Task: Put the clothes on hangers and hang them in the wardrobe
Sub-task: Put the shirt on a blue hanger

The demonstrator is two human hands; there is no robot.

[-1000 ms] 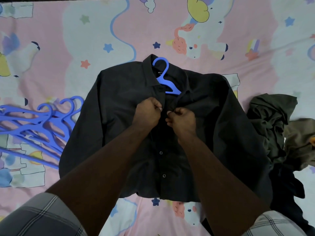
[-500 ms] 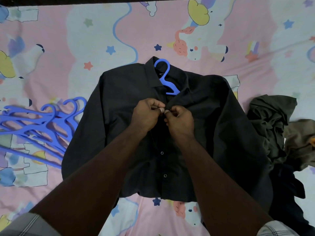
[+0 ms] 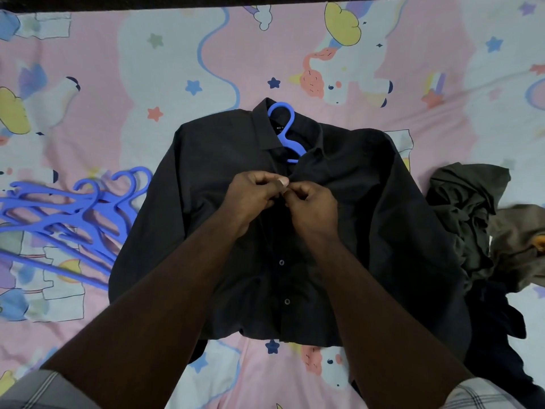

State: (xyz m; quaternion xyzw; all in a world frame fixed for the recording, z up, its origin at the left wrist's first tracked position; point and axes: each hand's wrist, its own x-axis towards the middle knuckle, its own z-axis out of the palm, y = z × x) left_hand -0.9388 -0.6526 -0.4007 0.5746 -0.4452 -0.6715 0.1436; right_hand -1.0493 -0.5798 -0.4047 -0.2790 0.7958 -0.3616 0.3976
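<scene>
Left hand (image 3: 253, 194) and right hand (image 3: 312, 203) fingers curled tight, both pinching placket of black button-up cotton shirt (image 3: 212, 178) on blue plastic hanger (image 3: 284, 128).

A bedroom in a home. The bed (image 3: 413, 54) is covered by a pink sheet printed with cartoon unicorns, stars and clouds. On it lie a dark shirt (image 3: 368, 202) on a blue hanger (image 3: 284, 131), a pile of spare blue hangers (image 3: 73, 214) and a heap of crumpled clothes (image 3: 477, 219).
</scene>
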